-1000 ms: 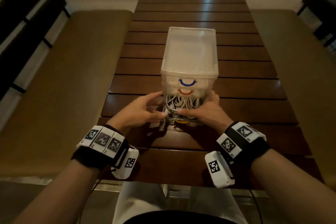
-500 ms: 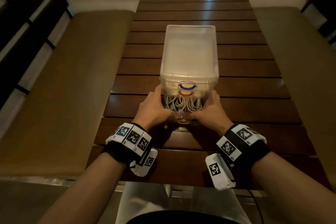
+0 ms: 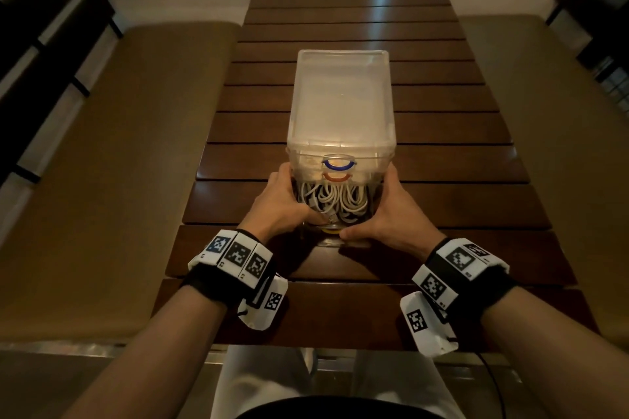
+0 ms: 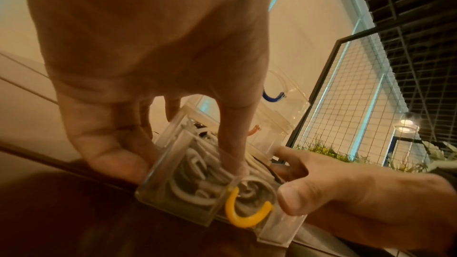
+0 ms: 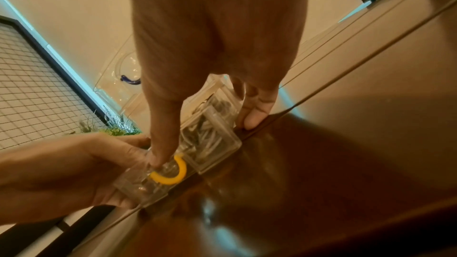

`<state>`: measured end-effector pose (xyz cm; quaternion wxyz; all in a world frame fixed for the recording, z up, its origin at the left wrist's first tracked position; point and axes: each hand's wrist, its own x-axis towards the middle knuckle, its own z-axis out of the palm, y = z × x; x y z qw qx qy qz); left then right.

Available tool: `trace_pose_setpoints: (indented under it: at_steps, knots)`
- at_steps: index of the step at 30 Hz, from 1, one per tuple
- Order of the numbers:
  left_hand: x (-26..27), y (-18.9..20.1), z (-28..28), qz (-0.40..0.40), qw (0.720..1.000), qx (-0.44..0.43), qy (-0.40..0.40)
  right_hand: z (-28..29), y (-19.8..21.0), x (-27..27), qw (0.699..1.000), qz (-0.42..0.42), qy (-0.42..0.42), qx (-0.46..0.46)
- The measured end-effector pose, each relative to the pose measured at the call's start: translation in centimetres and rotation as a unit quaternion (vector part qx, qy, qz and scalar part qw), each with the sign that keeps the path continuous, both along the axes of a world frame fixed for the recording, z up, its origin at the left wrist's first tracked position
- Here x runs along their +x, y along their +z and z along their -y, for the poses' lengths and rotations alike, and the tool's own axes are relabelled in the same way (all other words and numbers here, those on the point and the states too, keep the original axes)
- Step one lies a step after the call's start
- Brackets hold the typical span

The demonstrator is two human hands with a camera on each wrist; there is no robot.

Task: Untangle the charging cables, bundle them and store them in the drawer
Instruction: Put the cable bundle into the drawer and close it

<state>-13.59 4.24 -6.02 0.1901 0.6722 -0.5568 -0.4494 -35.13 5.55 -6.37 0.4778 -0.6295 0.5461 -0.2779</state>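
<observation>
Closing the drawer (image 3: 335, 214) looks like the step in hand: it sticks partway out of the bottom of the clear box (image 3: 341, 102) on the table (image 3: 442, 160), and the white cables (image 3: 335, 197) lie coiled inside it. The left hand (image 3: 282, 206) clasps the drawer's left front corner, its thumb reaching over the rim onto the cables, fingers along the side wall. The right hand (image 3: 396, 214) clasps the right corner, thumb across the drawer front next to the yellow handle (image 3: 331, 231), fingers on the outer wall.

To do it well, I judge the push should be even on both corners so the drawer runs straight and does not jam. The left thumb should keep the loops below the rim, then lift out before the rim meets the box. Any loop standing proud could catch on the drawer above.

From the head view, the whole box shows, with a blue handle (image 3: 338, 165) and a red handle (image 3: 337, 177) on the drawers above, and how far the bottom drawer is out. Thumbs and the yellow handle are mostly hidden there. At the left wrist, the thumb (image 4: 232, 144) plainly presses on the cables. At the right wrist, the thumb (image 5: 164, 134) sits by the handle and the fingertips (image 5: 254, 118) touch the wall near the table.
</observation>
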Motion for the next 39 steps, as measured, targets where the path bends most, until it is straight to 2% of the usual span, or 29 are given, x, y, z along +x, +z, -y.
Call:
trace_pose_setpoints:
  at_steps: [6,13,15,17,20,22,26,30,35,39]
  knots:
    - [0.5,0.1,1.1,-0.026,1.000,0.014,0.002,-0.1,0.0,-0.1,0.999,-0.016,-0.028,0.001]
    - [1.7,1.3,1.2,-0.016,0.996,0.043,-0.073,0.0,-0.2,-0.1,0.999,-0.020,-0.041,-0.002]
    - [2.0,1.3,0.9,-0.008,0.992,0.055,-0.113,0.0,-0.4,-0.2,0.997,-0.013,-0.078,-0.015]
    - [1.9,0.9,0.1,0.015,0.991,0.022,-0.129,0.1,-0.7,-0.4,0.992,-0.006,-0.120,-0.038]
    - [1.3,-0.2,-0.6,0.036,0.995,-0.053,-0.077,0.2,-1.0,-0.5,0.992,-0.046,-0.109,-0.039]
    - [1.0,-0.5,-0.8,0.028,0.996,-0.074,-0.052,0.2,-1.0,-0.7,0.993,-0.058,-0.101,-0.035]
    - [1.1,-0.6,-1.0,0.002,0.997,-0.072,-0.041,0.1,-0.9,-0.3,0.992,-0.053,-0.110,-0.028]
    - [1.0,-0.3,-0.9,-0.012,0.997,-0.058,-0.043,-0.1,-1.2,0.9,0.986,-0.057,-0.149,-0.050]
    - [0.6,-0.2,-1.0,-0.014,0.997,-0.066,-0.025,-0.9,-0.7,3.2,0.972,-0.107,-0.195,-0.073]
    - [0.8,-0.2,-1.1,-0.019,0.997,-0.070,-0.026,-1.4,-0.5,4.4,0.963,-0.100,-0.238,-0.070]
